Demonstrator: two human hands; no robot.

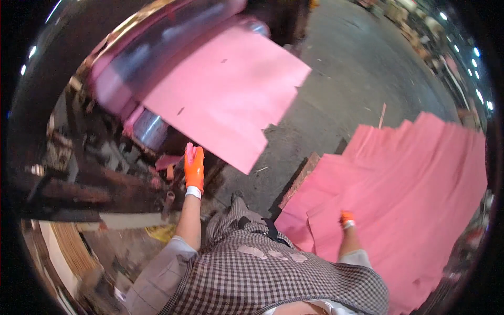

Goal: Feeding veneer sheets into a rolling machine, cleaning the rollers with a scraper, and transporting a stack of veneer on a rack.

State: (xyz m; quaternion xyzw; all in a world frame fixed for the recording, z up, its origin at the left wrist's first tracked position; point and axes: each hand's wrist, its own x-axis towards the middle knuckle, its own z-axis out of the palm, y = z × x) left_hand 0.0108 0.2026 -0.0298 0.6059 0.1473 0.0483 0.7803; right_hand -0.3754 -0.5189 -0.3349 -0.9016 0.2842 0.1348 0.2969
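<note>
My left hand (194, 167), in an orange glove with pink-smudged fingertips, is raised with fingers extended at the near edge of a pink sheet (220, 100). That notched sheet juts from a machine with long rollers (152, 128), coated pink in places. My right hand (346, 218), also gloved in orange, rests at a large stack of wrinkled, ragged-edged pink sheets (399, 194); its fingers are foreshortened and blurred, so their grip is unclear.
Dark machine framework (73, 184) stands at the left, above some brown boards (71, 247). A grey concrete floor (362, 68) lies beyond the stack, with piled material (404, 21) along the far side. A rough pallet edge (296, 184) shows under the stack.
</note>
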